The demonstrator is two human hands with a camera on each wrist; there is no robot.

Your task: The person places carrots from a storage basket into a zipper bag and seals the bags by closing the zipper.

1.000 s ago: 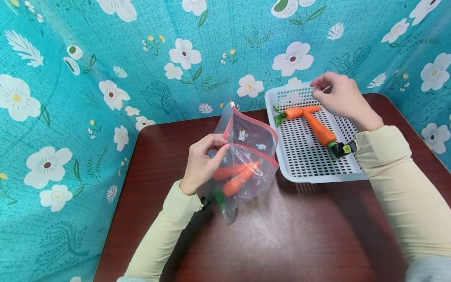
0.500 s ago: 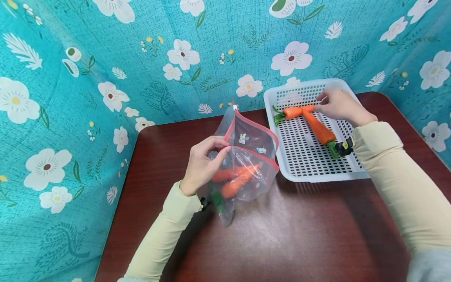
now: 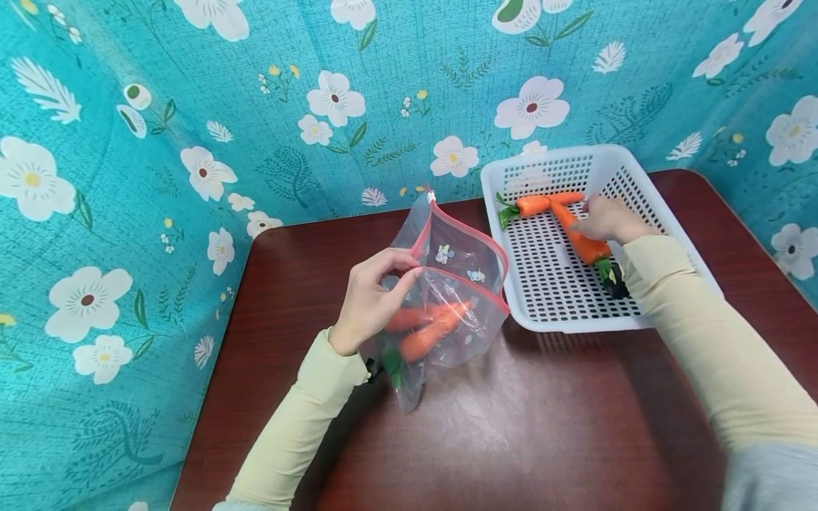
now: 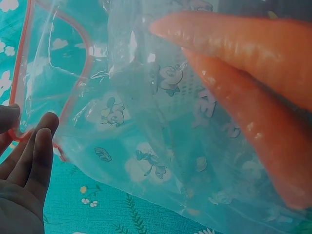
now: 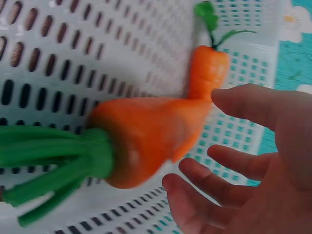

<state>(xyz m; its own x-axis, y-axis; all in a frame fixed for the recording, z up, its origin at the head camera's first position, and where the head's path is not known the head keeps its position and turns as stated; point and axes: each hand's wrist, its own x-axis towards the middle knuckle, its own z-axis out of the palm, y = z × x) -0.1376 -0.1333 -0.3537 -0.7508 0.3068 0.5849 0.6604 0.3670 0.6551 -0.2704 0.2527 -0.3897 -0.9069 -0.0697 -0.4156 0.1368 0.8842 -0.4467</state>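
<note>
From where I stand, the big carrot [image 5: 139, 141] lies in the white basket [image 3: 543, 287], its tip at a second carrot [image 3: 532, 206]; the right hand [image 3: 610, 220] is just beside it, thumb and fingers spread — whether touching, I can't tell. The left hand [image 3: 371, 298] pinches the rim of a clear bag [image 3: 461, 243] — two carrots [image 3: 424, 341] inside — over the table [image 3: 479, 440]

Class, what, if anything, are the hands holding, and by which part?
The left hand pinches the bag by its red rim. The right hand, near a carrot, holds nothing.
</note>
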